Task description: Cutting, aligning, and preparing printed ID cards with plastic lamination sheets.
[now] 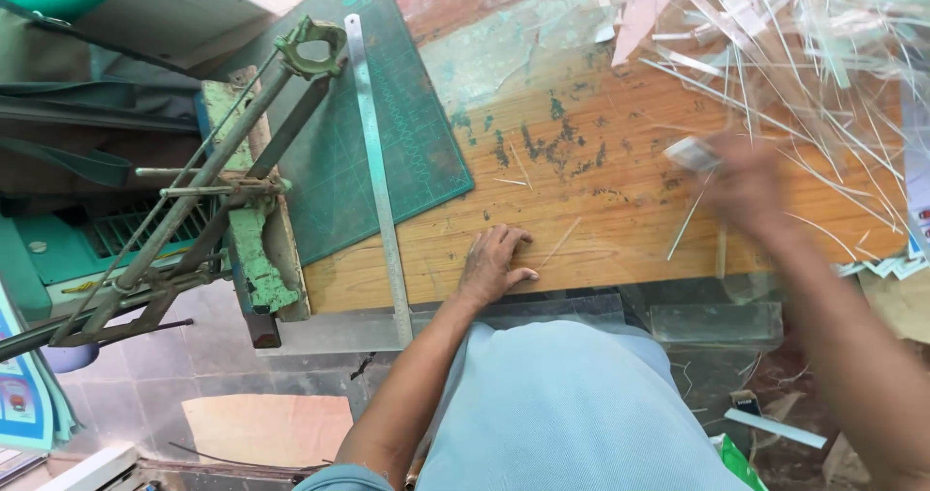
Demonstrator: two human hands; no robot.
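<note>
1. From the head camera I see my left hand [494, 263] lying flat, palm down and fingers spread, on the wooden table [581, 152] near its front edge, gripping nothing.
2. My right hand [746, 186] is motion-blurred above the table; it seems to pinch a small pale block [691, 153], though I cannot tell how tightly.
3. A heap of thin clear strips [775, 36] lies just beyond it.
4. A steel ruler [378, 171] runs along the green cutting mat [387, 133], beside a lever paper cutter [242, 181].

A worn wooden workbench [581, 249] stands in daylight over a grey tiled floor [194, 355].
</note>
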